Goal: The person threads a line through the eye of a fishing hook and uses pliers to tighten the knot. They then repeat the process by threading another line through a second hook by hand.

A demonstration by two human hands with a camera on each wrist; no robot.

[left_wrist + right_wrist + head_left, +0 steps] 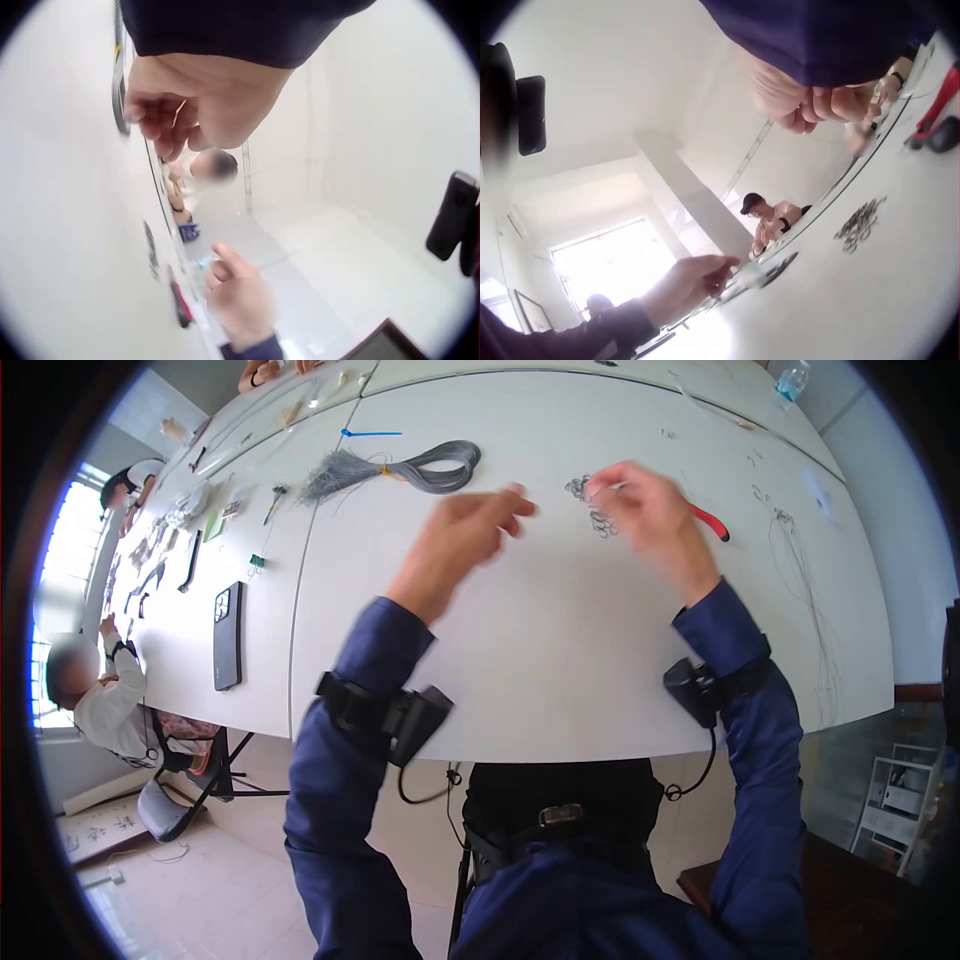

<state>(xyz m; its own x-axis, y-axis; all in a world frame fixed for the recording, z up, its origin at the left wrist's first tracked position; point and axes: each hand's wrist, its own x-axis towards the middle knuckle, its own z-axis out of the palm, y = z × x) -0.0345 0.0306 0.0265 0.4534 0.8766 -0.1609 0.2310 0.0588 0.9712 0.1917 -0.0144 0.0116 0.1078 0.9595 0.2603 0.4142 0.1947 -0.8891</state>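
Observation:
In the head view my left hand is raised over the white table, its fingers loosely bent and no object visible in them; the left wrist view shows this hand from close by. Blurred, my right hand hovers beside a small pile of metal rings, fingers bent; whether its fingertips pinch anything thin cannot be made out. The right wrist view shows the rings on the table below the curled right hand. Red-handled pliers lie just right of that hand.
A tied bundle of grey wire and a blue tie lie beyond my left hand. A phone rests at the left, loose thin wires at the right. Other people sit at the table's left and far sides.

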